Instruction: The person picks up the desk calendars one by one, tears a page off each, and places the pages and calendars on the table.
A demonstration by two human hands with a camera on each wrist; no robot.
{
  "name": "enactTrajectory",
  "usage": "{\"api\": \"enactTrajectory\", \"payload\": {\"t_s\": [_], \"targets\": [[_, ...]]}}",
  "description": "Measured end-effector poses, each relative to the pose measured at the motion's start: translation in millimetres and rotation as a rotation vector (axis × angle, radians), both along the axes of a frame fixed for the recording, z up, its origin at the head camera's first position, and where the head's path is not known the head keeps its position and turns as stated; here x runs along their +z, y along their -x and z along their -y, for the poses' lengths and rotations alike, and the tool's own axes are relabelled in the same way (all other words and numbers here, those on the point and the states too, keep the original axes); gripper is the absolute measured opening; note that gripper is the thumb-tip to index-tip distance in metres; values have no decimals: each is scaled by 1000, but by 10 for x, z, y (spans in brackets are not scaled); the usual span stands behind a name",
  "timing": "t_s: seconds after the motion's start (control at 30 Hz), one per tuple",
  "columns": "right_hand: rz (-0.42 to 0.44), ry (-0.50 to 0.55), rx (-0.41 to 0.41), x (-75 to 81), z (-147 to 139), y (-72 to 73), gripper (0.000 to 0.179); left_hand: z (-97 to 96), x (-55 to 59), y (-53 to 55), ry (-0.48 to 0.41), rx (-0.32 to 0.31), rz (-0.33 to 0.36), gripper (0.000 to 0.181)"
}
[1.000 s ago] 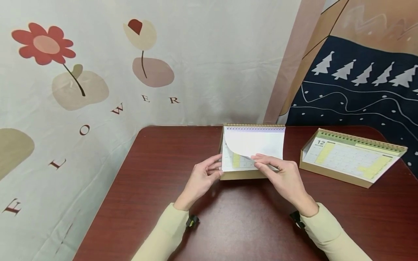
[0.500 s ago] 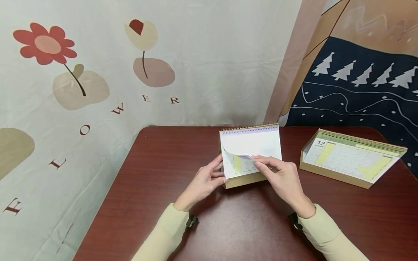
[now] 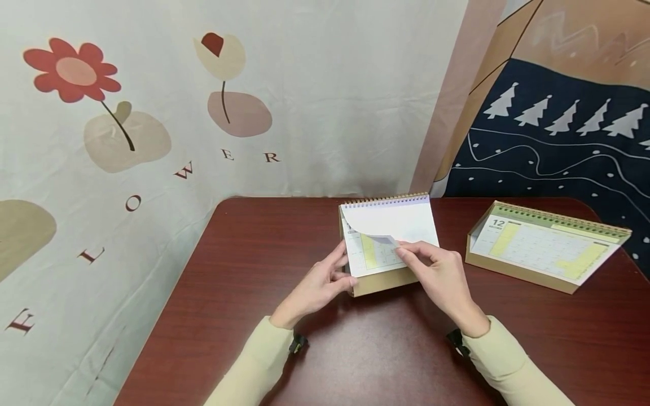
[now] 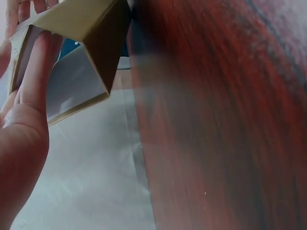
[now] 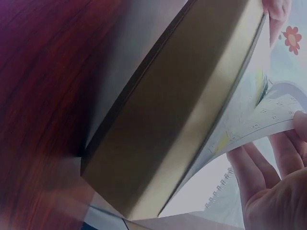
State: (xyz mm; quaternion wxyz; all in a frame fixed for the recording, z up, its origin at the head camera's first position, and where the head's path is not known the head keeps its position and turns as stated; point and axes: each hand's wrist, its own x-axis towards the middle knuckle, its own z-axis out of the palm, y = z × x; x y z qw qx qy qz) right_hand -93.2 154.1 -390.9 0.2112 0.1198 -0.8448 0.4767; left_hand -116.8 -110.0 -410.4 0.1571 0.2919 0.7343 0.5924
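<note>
A spiral-bound desk calendar (image 3: 386, 283) with a tan cardboard stand is in front of me in the head view. My left hand (image 3: 319, 283) grips its left end, thumb at the front lower corner. In the left wrist view, fingers (image 4: 34, 72) reach inside the hollow stand (image 4: 103, 38). My right hand (image 3: 443, 276) pinches the lower edge of a page (image 3: 396, 217), which curls up from the lower left. A sheet with a yellow column (image 3: 370, 251) shows beneath. From the right wrist, the lifted page (image 5: 264, 122) bends away from the cardboard base (image 5: 163, 115).
A second desk calendar (image 3: 548, 245), showing 12, stands at the right of the reddish-brown table (image 3: 244, 248). Behind the table hang a pale cloth with printed flowers (image 3: 76, 70) and a dark cloth with white trees (image 3: 533, 110).
The calendar has turned slightly and its left end has come nearer to me, with my left hand along it. My right hand still pinches the curling page, now showing a bit more underside.
</note>
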Motion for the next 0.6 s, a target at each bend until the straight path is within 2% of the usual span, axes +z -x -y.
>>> {"api": "enactTrajectory", "payload": {"t_s": [0.17,0.3,0.4,0.6], "targets": [[10,-11,-10,-4,1,-15,8,-30,-13,5,-32,28,15,82],[-20,-21,-9,-38,-5,-19,8,-35,-18,9,-24,81,30,80],[-88,-31,12,-63,-14,-13,14,-37,-18,18,-13,121,26,78],[-285,-87,20,-85,-38,22,39,-60,5,20,-5,180,34,75]]}}
